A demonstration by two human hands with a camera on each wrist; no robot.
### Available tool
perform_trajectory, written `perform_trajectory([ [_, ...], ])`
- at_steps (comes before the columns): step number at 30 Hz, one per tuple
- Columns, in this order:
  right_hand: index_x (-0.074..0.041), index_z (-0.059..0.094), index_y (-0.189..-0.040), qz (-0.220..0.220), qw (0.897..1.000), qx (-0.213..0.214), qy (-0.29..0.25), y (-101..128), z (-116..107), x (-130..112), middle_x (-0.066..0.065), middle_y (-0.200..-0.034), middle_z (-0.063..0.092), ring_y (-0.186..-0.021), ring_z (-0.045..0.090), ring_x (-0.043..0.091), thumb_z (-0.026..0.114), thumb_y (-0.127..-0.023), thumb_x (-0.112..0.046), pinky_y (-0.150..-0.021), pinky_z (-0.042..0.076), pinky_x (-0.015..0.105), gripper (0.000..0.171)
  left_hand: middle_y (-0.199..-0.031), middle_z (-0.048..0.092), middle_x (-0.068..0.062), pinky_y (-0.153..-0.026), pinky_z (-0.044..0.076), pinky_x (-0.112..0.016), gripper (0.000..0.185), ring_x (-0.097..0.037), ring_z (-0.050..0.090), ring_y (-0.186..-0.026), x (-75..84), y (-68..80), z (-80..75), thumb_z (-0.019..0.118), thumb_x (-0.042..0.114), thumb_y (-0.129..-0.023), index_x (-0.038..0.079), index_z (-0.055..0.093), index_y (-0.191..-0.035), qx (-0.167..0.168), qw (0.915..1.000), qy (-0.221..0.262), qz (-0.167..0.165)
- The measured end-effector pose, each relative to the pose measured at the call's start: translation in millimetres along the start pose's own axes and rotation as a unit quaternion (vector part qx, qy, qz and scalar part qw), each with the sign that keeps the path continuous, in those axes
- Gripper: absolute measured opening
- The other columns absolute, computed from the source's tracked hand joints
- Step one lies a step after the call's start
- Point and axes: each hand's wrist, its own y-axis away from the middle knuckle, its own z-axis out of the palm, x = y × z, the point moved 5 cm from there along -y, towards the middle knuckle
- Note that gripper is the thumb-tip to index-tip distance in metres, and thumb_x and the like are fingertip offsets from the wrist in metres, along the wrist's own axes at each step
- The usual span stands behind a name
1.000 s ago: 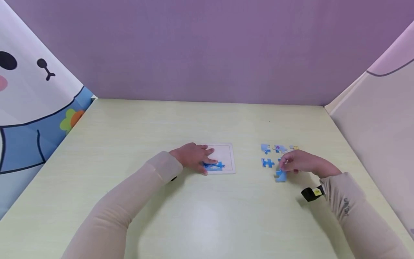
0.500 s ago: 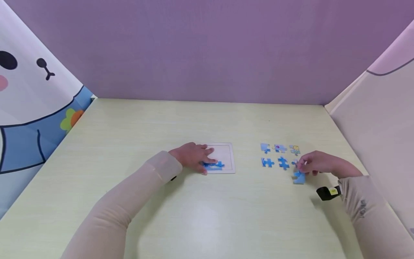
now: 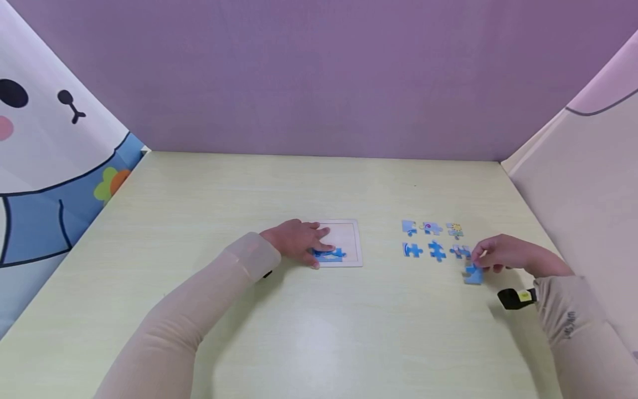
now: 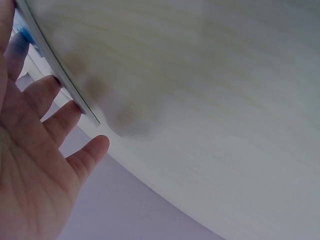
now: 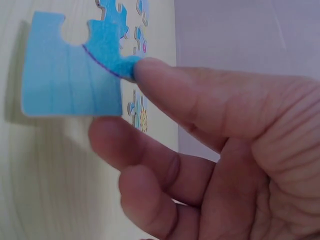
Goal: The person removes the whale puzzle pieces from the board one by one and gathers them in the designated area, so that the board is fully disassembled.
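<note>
My left hand (image 3: 295, 239) rests with spread fingers across the left side of a shallow white puzzle tray (image 3: 358, 244). Blue puzzle pieces (image 3: 331, 256) lie along the tray's lower part, partly hidden under that hand. In the left wrist view, the fingers (image 4: 65, 122) reach over the tray's edge. My right hand (image 3: 510, 256) pinches a light blue corner puzzle piece (image 5: 65, 75) by its knob between thumb and fingers. In the head view this piece (image 3: 473, 274) is just below and right of the other loose pieces, close over the table.
Loose jigsaw pieces lie in two rows right of the tray, among them a piece with a sun (image 3: 454, 229), a blue one (image 3: 437, 251) and a blue-and-pink one (image 3: 459, 251). A purple panel (image 3: 319, 77) stands behind the table (image 3: 319, 332).
My right hand has moved right with the corner piece, uncovering loose pieces at the right end of both rows. My left hand stays on the tray.
</note>
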Motion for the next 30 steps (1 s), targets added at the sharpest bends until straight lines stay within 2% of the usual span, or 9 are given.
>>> perform_trajectory([
  [10,0.004,0.063,-0.092,0.0,1.0,0.0,-0.018,-4,5,5,-0.001,-0.072,0.053,-0.056,0.046,0.011,0.059,-0.09,-0.008,-0.055,0.038,0.025,0.013,-0.158,0.02,-0.008,-0.109,0.027,-0.051,0.06,-0.031,0.018,-0.144,0.2,0.0,0.5,0.056,0.048,-0.093,0.031,0.036,-0.147,-0.003,1.0,0.006,-0.003],
  [30,0.008,0.064,-0.093,-0.005,1.0,0.003,-0.016,-12,9,12,-0.005,-0.058,0.044,-0.05,0.038,0.005,0.058,-0.09,-0.007,-0.051,0.033,0.021,0.016,-0.158,0.021,-0.007,-0.108,0.029,-0.051,0.06,-0.03,0.018,-0.144,1.1,0.3,0.0,0.056,0.048,-0.093,0.033,0.036,-0.147,-0.004,1.0,-0.001,-0.008],
])
